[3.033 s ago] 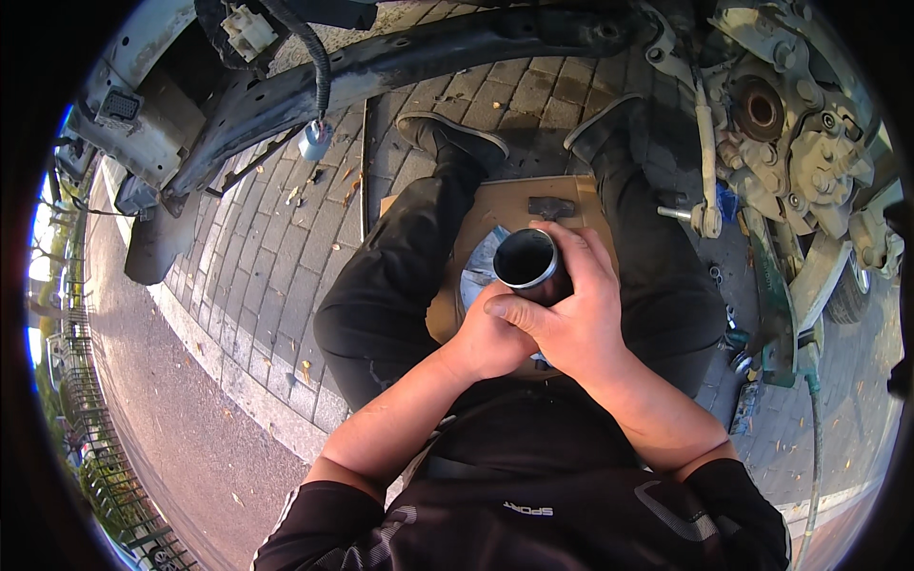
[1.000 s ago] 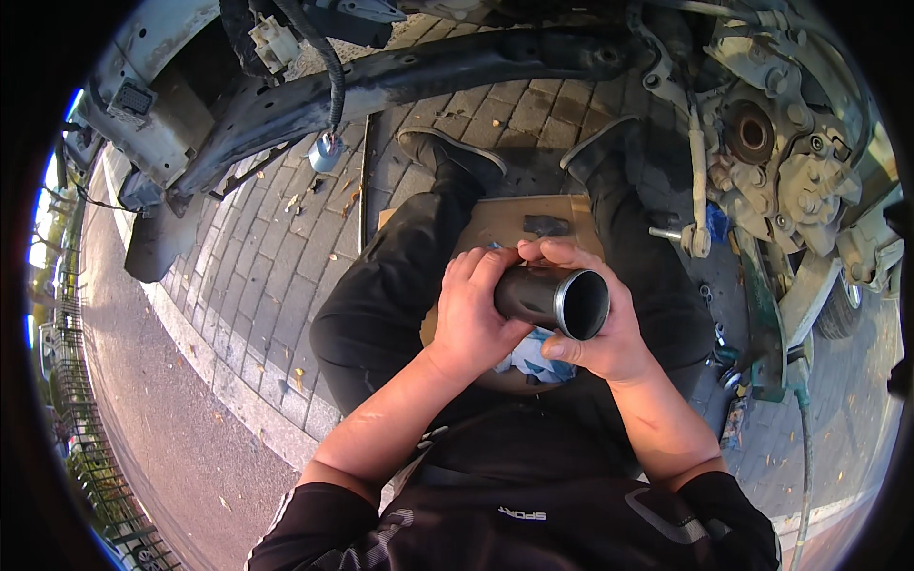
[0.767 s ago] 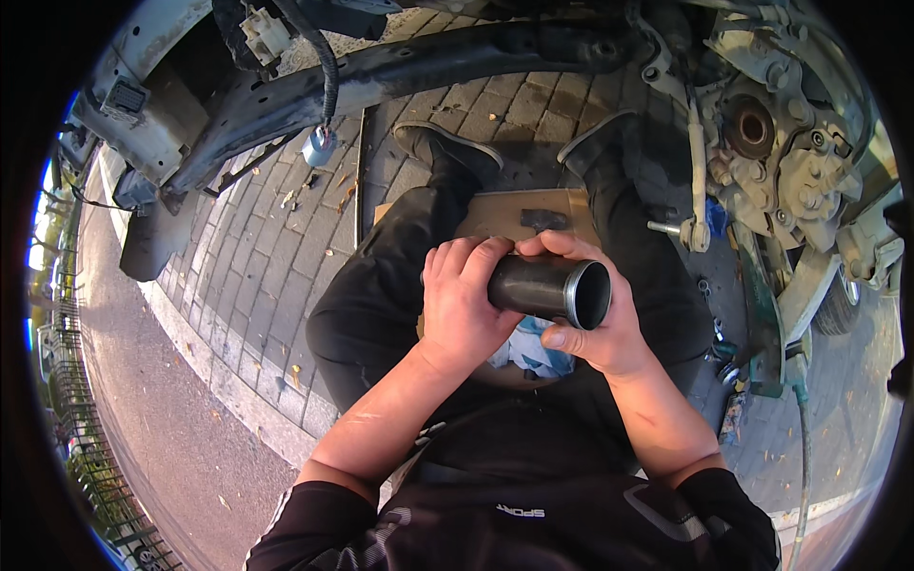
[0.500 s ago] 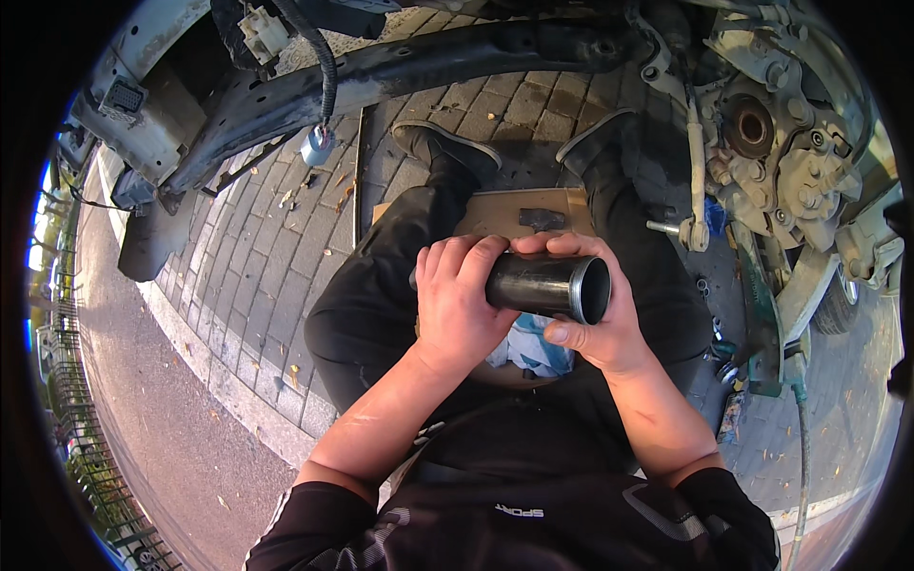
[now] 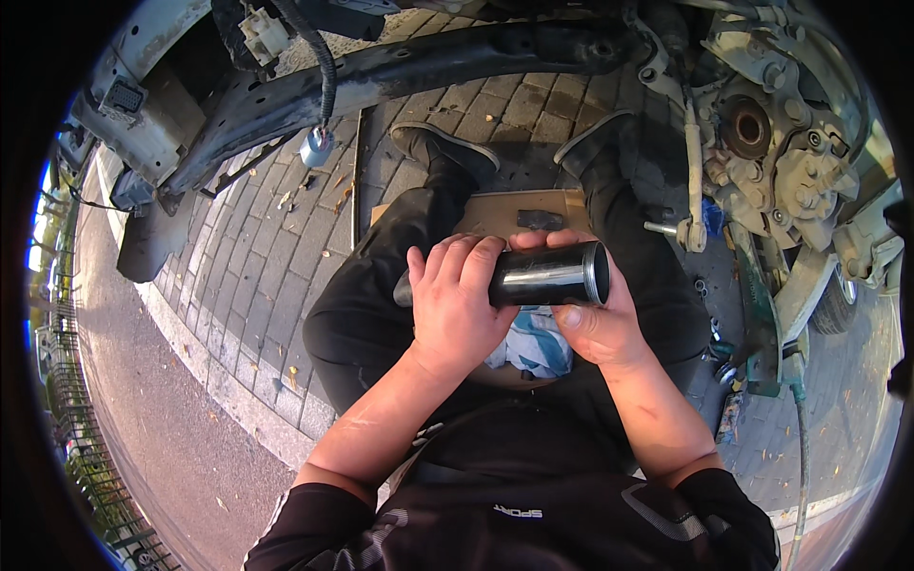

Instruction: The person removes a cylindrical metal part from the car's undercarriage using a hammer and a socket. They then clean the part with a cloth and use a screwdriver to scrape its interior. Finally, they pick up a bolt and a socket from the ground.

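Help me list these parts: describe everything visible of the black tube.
The black tube is round, smooth and glossy, looking like metal or hard plastic, with bright streaks of light along its side. A silvery rim circles its right end. It is held sideways over a cardboard sheet, right end slightly higher in the picture. The left hand wraps over it, hiding part; its left end pokes out beyond. The right hand grips it near the rim.

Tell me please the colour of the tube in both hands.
The tube is glossy black, best seen in the head view.
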